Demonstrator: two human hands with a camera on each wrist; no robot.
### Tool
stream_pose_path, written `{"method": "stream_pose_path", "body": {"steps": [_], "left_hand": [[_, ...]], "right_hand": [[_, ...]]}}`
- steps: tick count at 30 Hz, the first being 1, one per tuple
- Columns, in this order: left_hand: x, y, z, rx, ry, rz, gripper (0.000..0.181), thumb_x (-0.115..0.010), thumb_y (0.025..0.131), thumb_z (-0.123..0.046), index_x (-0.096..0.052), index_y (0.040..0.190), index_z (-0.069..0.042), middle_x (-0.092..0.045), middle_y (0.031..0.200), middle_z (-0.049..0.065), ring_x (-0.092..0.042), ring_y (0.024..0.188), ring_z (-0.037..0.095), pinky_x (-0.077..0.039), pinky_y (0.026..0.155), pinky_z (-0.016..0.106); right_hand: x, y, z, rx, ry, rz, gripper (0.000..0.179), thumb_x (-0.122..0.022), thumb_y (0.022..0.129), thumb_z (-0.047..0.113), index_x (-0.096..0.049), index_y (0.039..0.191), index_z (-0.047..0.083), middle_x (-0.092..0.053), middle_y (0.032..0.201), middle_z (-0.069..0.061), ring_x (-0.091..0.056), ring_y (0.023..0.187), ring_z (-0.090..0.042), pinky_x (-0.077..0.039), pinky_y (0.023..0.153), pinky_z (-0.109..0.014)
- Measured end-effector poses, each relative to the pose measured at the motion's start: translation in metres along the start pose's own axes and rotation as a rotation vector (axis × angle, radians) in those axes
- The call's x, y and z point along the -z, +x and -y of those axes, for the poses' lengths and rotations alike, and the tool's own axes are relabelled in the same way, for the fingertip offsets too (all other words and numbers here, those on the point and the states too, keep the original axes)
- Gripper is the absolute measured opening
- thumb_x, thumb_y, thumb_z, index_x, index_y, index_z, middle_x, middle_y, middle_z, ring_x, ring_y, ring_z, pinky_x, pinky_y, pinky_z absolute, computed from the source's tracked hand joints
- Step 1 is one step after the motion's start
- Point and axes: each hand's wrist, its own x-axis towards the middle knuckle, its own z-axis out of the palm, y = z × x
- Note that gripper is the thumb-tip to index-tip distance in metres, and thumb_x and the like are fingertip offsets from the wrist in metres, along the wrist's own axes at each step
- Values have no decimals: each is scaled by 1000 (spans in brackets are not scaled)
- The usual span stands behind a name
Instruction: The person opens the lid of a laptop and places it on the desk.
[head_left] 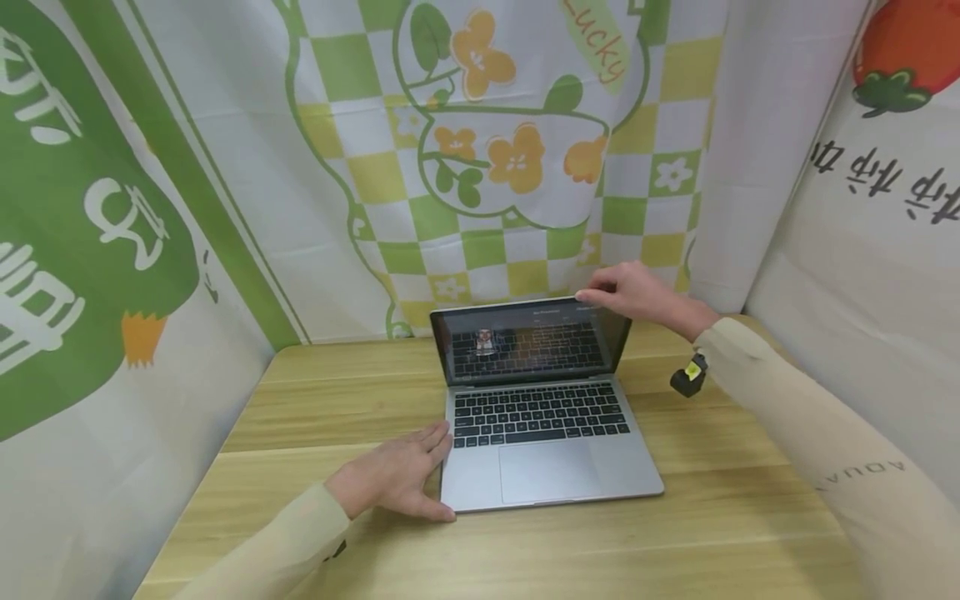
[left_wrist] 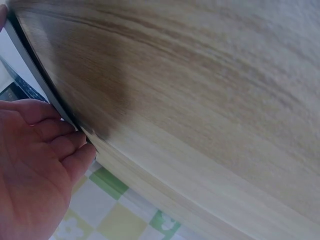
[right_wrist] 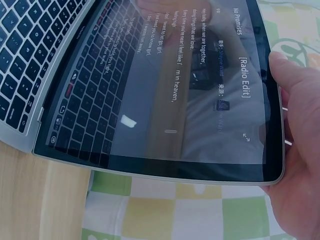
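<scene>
one laptop (head_left: 540, 408) stands unfolded on one wooden table (head_left: 337, 392), its long axis running side to side between two hands. the right hand (head_left: 637, 293), nearer the screen (head_left: 525, 346), pinches its top edge by the right corner; the left hand (head_left: 401, 473), fingers fairly straight, gripping nothing, touches the base's left edge.

I had room over the yellowish wood-grain table (head_left: 330, 396) beyond the left hand (head_left: 397, 473); the silver laptop (head_left: 626, 475) with raised screen (head_left: 525, 342) and the green-and-yellow checked fabric (head_left: 483, 248) blocked me ahead.
</scene>
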Motion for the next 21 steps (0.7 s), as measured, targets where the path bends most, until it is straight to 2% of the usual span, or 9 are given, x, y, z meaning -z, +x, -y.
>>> {"method": "stream_pose_path", "body": {"steps": [7,13,21], "left_hand": [[2,1,1,5,-7,6,115,-49,77,-85,-33,150,3,-24,159,25,-28,148,34,-30,121,41],[3,2,0,1,2,5,115,-48,77,-85,-33,150,2,-25,159,25,-29,148,34,-31,121,41],[0,0,0,9,-16,11,116,-50,76,-85,-34,150,3,-25,159,25,-31,147,36,-32,120,42]], "right_hand": [[-2,3,-6,-56,19,-16,32,-62,96,36,-68,74,14,-51,58,2,-39,52,-11,-35,50,-26],[-1,2,-12,-84,27,-41,33,-63,96,37,-68,74,13,-52,59,1,-41,53,-13,-35,51,-27],[2,2,-19,-126,44,-30,37,-62,96,40,-63,71,13,-50,58,1,-40,52,-14,-36,51,-28]]}}
